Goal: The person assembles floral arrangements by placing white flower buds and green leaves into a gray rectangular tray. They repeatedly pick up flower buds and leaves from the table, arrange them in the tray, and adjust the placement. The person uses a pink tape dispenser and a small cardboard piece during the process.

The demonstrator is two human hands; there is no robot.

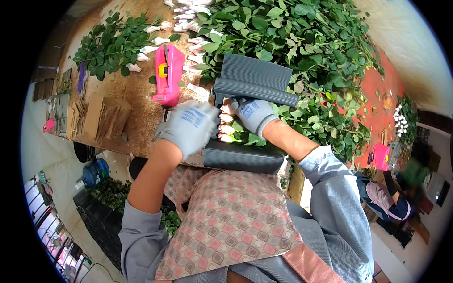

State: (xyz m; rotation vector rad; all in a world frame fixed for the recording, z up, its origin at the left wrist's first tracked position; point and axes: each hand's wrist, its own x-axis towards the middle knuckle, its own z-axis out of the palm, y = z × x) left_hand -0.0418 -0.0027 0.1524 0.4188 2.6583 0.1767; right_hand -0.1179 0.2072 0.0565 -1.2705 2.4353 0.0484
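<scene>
Both hands wear pale grey gloves. My left hand point(191, 123) is curled and slightly blurred beside the flower heads, its fingertips hidden. My right hand point(255, 114) bends over the far end of a row of pale pink roses point(226, 128), fingers drawn together at the topmost bloom; what they grip is hidden. The roses lie side by side, heads to the left, leaves running under my right wrist. Beneath and around them is a dark ribbed wrap point(243, 158), its far part point(257, 70) folded into a roll just beyond my right hand.
A pink tape dispenser point(169, 75) stands beyond my left hand. Folded cardboard pieces point(101, 118) stand at the table's left. Leafy rose stems point(292, 37) pile up at the far right, with white-sleeved buds point(196, 52) along their left side. Another person point(384, 195) is at the right.
</scene>
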